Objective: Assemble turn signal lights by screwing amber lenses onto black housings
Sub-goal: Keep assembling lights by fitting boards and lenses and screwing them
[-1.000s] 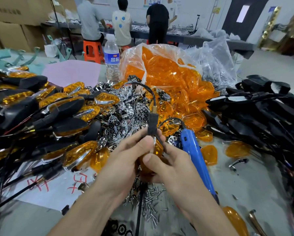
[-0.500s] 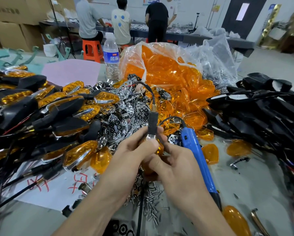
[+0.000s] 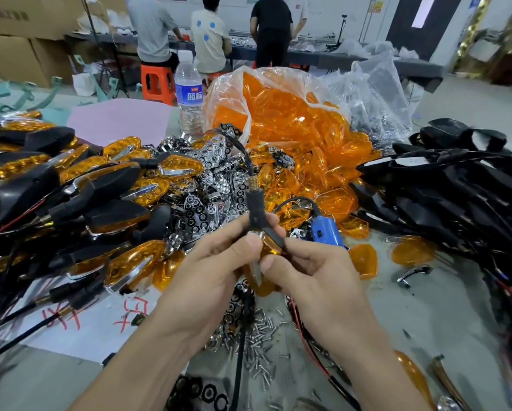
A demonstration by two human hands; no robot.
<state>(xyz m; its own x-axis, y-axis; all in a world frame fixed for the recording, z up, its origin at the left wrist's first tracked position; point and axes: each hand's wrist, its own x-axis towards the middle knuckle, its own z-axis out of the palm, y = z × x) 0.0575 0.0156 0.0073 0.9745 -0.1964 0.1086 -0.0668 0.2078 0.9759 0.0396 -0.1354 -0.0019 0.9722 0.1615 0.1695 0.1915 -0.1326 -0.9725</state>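
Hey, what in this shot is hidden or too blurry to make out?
1. Head view: turn signal, lower half covered by the left hand and right hand; any screw is unseen.
2. Head view: screwdriver, tip behind the right hand.
3. Head view: red writing, partly under cables, unreadable.
4. Head view: bottom-right lens, blurred near the edge.

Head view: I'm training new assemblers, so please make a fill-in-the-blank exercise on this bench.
The left hand and right hand hold one turn signal light whose housing is ____. The electric screwdriver beside the right hand is ____. The water bottle stands ____ of the bag of lenses.
Missing: black; blue; left.
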